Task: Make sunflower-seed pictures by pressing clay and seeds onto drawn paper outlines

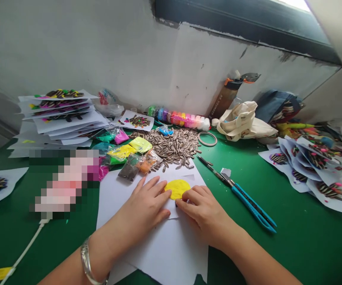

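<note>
A flat, roundish disc of yellow modelling clay (178,189) lies on white paper (179,253) in front of me. My left hand (147,200) rests palm down on the paper, fingers stretched out, with fingertips touching the clay's left edge. Curled in at the clay's right edge is my right hand (199,209), its fingers bent and close together. A tiny dark bit shows under its fingertips; I cannot make out what it is. Beyond the paper sits a heap of striped sunflower seeds (173,146), beside packets of coloured clay such as a yellow one (122,151).
Blue tweezers (254,208) and a pen (209,166) lie to the right, below a tape roll (207,139). Stacked seed pictures stand left (64,118) and right (313,162). Clay tubs (185,120), a bottle (224,97) and a cloth bag (242,120) line the wall.
</note>
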Action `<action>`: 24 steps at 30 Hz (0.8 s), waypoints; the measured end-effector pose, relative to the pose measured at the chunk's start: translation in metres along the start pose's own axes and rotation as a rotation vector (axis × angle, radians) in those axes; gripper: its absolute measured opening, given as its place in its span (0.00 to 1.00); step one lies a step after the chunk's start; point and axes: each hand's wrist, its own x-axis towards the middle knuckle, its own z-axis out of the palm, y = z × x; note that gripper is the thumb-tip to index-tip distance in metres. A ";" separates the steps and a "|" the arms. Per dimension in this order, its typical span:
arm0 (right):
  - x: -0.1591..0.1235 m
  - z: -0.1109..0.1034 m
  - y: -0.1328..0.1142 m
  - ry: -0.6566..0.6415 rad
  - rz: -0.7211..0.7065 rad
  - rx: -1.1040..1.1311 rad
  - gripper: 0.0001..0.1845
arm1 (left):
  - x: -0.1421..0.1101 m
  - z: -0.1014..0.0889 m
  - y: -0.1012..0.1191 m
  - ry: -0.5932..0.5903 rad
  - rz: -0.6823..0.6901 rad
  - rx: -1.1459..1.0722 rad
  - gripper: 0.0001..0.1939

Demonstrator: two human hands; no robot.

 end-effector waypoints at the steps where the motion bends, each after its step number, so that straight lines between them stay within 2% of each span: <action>1: 0.000 -0.001 0.000 0.002 0.000 -0.002 0.13 | 0.000 0.000 0.000 0.000 0.000 0.001 0.16; 5: -0.002 -0.003 0.001 0.013 0.014 0.006 0.15 | 0.000 -0.002 0.001 -0.002 -0.004 -0.009 0.17; 9: -0.001 -0.002 0.000 -0.004 0.007 -0.005 0.13 | 0.000 -0.003 0.002 0.010 -0.005 -0.025 0.17; 15: -0.002 -0.003 0.000 0.001 0.020 0.027 0.15 | 0.000 -0.004 0.003 -0.025 -0.010 -0.013 0.17; 24: -0.001 -0.004 0.000 -0.038 0.023 0.027 0.12 | -0.001 -0.001 0.000 0.022 0.005 -0.028 0.16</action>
